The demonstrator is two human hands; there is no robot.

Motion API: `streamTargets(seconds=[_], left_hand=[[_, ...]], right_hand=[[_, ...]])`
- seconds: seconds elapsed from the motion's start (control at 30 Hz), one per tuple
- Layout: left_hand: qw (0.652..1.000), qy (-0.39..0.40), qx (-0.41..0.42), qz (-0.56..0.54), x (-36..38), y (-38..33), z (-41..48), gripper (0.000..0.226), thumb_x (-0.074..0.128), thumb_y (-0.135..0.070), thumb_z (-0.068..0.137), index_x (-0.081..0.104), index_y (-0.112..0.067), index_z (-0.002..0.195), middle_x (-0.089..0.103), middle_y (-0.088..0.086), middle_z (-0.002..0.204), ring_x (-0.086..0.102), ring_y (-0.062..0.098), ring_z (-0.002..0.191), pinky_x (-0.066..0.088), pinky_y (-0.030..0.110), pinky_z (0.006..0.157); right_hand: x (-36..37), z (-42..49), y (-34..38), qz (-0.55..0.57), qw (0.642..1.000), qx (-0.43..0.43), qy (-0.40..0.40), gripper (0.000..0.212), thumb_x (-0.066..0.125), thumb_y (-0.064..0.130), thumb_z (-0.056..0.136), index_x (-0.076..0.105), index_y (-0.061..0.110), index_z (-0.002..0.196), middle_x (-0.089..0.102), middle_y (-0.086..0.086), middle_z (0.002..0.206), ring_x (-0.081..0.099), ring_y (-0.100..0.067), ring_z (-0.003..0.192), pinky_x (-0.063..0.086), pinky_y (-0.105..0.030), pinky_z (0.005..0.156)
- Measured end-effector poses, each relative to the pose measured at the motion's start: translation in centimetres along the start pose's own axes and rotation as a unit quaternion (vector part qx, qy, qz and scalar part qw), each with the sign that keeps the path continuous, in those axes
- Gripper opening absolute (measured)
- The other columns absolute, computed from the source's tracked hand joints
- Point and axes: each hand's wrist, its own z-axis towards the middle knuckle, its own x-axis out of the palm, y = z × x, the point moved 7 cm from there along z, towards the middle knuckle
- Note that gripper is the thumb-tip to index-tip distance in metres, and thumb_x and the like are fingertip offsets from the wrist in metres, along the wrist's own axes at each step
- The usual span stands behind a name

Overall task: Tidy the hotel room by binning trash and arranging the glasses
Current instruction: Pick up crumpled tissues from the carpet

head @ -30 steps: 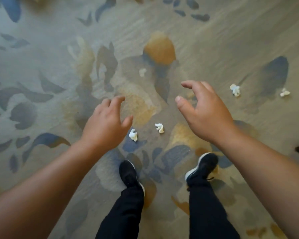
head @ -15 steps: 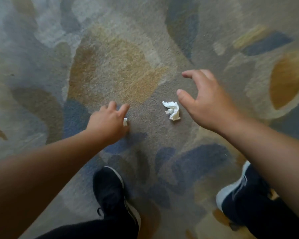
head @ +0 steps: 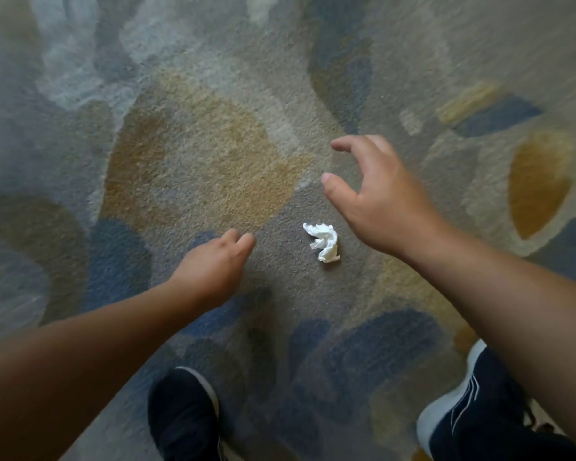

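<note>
A crumpled white tissue [head: 323, 241] lies on the patterned carpet [head: 213, 154], on a grey patch between the person's two hands and nearer the right one. The right hand [head: 383, 207] is stretched out just beyond and to the right of the tissue. Its palm faces down, its fingers [head: 346, 144] are loosely bent and spread, and the thumb stands well apart from the forefinger. It holds nothing and does not touch the tissue. The left hand [head: 213, 264] reaches out low over the carpet to the left of the tissue, clear of it. Only its back shows, with the fingers tucked downward and close together, so I cannot tell whether they grip anything underneath. At the bottom edge are two dark shoes with white soles, the left shoe [head: 183, 410] below the left forearm and the right shoe [head: 453, 414] partly hidden under the right forearm.
</note>
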Motion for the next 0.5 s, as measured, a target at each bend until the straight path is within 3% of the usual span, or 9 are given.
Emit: streamTargets(seconds=[0.1, 0.2, 0.37, 0.5], left_hand=[[0.998, -0.033, 0.054, -0.007, -2.0, -3.0, 1.8, 0.025, 0.043, -0.002, 0.085, 0.042, -0.016, 0.107, 0.044, 0.008, 0.096, 0.044, 0.023, 0.056, 0.032, 0.034, 0.042], [0.992, -0.034, 0.124, 0.013, -2.7, -7.0, 3.8, 0.040, 0.047, -0.006, 0.087, 0.039, -0.022, 0.123, 0.043, 0.011, 0.115, 0.054, 0.025, 0.058, 0.047, 0.036, 0.044], [0.967, 0.018, 0.227, 0.112, -0.8, -12.2, 6.1, 0.052, 0.050, -0.011, 0.087, 0.031, -0.028, 0.131, 0.029, 0.019, 0.139, 0.061, 0.029, 0.072, 0.035, 0.034, 0.047], [0.960, 0.061, 0.234, 0.142, 0.9, -12.6, 7.4, 0.034, 0.042, -0.014, 0.092, 0.046, -0.024, 0.124, 0.033, 0.019, 0.136, 0.059, 0.032, 0.084, 0.034, 0.034, 0.056]], right_hand=[[-1.3, -0.2, 0.1, 0.002, 1.000, 0.003, -0.015, 0.050, 0.051, 0.044, 0.087, 0.049, 0.020, 0.131, 0.046, 0.001, 0.133, 0.044, -0.015, 0.123, 0.036, -0.031, 0.098], [-3.0, -0.5, -0.5, -0.004, 0.999, 0.013, -0.030, 0.050, 0.051, 0.044, 0.087, 0.048, 0.021, 0.131, 0.046, 0.002, 0.133, 0.044, -0.014, 0.123, 0.035, -0.029, 0.096], [-6.4, -1.3, -2.2, -0.015, 0.998, 0.035, -0.056, 0.047, 0.054, 0.040, 0.089, 0.049, 0.020, 0.131, 0.046, 0.000, 0.133, 0.044, -0.015, 0.123, 0.033, -0.025, 0.096], [-8.8, -1.9, -3.5, -0.019, 0.996, 0.052, -0.072, 0.049, 0.053, 0.042, 0.089, 0.048, 0.021, 0.133, 0.045, 0.001, 0.135, 0.042, -0.015, 0.125, 0.033, -0.026, 0.097]])
